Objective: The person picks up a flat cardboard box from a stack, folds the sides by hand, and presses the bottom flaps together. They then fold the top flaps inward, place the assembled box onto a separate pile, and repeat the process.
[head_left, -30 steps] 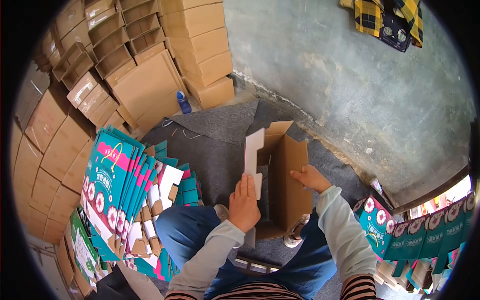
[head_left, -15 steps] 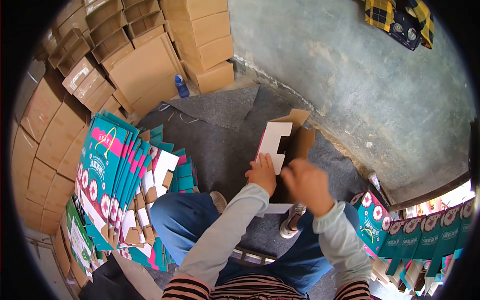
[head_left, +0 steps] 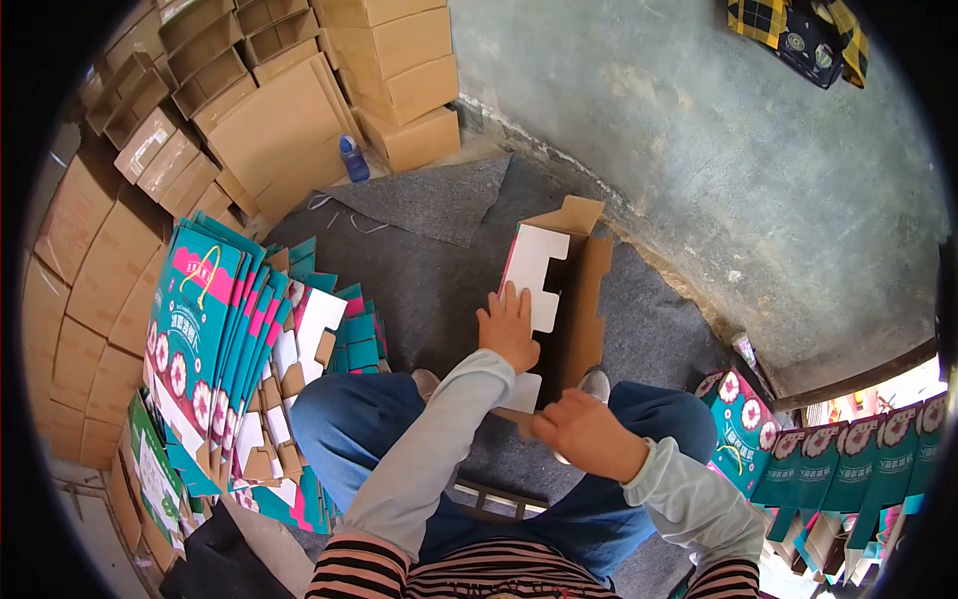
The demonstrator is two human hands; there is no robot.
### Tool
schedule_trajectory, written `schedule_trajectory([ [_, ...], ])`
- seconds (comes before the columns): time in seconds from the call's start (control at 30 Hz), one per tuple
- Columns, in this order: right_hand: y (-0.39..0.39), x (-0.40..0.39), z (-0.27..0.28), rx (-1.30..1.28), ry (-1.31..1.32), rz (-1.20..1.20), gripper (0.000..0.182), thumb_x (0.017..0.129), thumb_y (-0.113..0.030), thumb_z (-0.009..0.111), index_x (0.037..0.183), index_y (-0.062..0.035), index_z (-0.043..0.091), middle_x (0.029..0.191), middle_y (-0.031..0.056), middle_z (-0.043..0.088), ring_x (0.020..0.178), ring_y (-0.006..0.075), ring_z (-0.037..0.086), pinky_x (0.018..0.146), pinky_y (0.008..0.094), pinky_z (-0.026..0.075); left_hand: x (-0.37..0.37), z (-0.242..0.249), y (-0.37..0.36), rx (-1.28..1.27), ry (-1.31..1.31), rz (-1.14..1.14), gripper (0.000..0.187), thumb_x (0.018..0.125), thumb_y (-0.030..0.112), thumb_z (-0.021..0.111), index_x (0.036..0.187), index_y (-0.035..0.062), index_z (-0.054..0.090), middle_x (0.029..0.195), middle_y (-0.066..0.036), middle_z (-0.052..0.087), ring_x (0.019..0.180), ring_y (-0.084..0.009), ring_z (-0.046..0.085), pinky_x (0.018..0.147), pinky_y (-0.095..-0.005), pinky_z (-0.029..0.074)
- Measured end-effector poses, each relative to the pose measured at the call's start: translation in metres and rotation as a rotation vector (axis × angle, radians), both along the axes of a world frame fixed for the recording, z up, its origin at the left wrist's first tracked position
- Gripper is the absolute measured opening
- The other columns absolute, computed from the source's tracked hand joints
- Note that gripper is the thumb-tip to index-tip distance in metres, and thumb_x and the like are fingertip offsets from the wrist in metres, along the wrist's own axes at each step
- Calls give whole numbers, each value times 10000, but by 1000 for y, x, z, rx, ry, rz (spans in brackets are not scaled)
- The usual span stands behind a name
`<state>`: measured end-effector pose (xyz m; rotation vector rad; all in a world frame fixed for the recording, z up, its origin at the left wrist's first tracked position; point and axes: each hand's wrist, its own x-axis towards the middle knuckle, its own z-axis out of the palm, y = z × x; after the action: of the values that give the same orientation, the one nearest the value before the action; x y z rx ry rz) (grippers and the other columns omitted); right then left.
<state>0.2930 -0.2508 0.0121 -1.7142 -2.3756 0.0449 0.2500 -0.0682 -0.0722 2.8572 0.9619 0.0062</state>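
A cardboard gift box stands between my knees, its top uncovered and its brown inside showing. Along its left side lies a white notched flap. My left hand rests on that flap with its fingers spread. At the box's near end, my right hand has its fingers curled round the edge of an end flap. The fingertips of the right hand are partly hidden.
Folded teal and pink gift boxes are stacked at my left. More teal boxes stand in a row at the right. Brown cartons line the back, near a blue bottle. A concrete wall rises behind.
My right hand has moved down and left from over the box to its near end, closing on the flap there. My left hand stays on the white flap. The view has shifted slightly.
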Motion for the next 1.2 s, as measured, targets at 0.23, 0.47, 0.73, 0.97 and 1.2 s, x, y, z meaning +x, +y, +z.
schedule_trajectory([
  [0.23, 33, 16, -11, 70, -207, -323, 237, 742, -288, 680, 812, -77, 597, 731, 58, 567, 738, 221, 573, 677, 327, 436, -23, -28, 9, -68, -354, -78, 651, 857, 419, 547, 1395, 85, 394, 1477, -228, 243, 1352, -426, 220, 1071, -570, 198],
  [0.47, 51, 42, -39, -128, -220, -470, 417, 693, -438, 729, 827, -61, 613, 775, 76, 610, 744, 232, 616, 594, 344, 487, -32, -22, -7, -161, -419, -10, 546, 915, 425, 479, 1321, 60, 483, 1443, -226, 318, 1362, -384, 238, 1067, -593, 183],
  [0.73, 103, 114, -67, -85, 300, -679, 468, 746, -348, 691, 981, 36, 562, 994, 257, 591, 971, 415, 573, 819, 472, 477, -63, -15, -40, -74, -405, -92, 656, 852, 446, 562, 1327, 7, 452, 1437, -221, 328, 1367, -365, 243, 1076, -579, 166],
  [0.97, 159, 209, -97, 452, 1026, -841, 466, 856, -287, 544, 1198, 29, 547, 1251, 255, 517, 1126, 398, 516, 1010, 417, 367, -64, -17, -49, -84, -410, -172, 532, 865, 329, 577, 1301, 40, 486, 1396, -206, 385, 1330, -361, 304, 1074, -556, 200],
  [1.2, 157, 204, -101, -51, 269, -843, 314, 814, -293, 622, 1068, -109, 603, 1158, 147, 575, 1027, 337, 585, 876, 424, 468, -54, -34, -65, -14, -424, -288, 368, 833, 233, 607, 1164, 75, 586, 1282, -168, 483, 1258, -338, 396, 1044, -546, 264],
])
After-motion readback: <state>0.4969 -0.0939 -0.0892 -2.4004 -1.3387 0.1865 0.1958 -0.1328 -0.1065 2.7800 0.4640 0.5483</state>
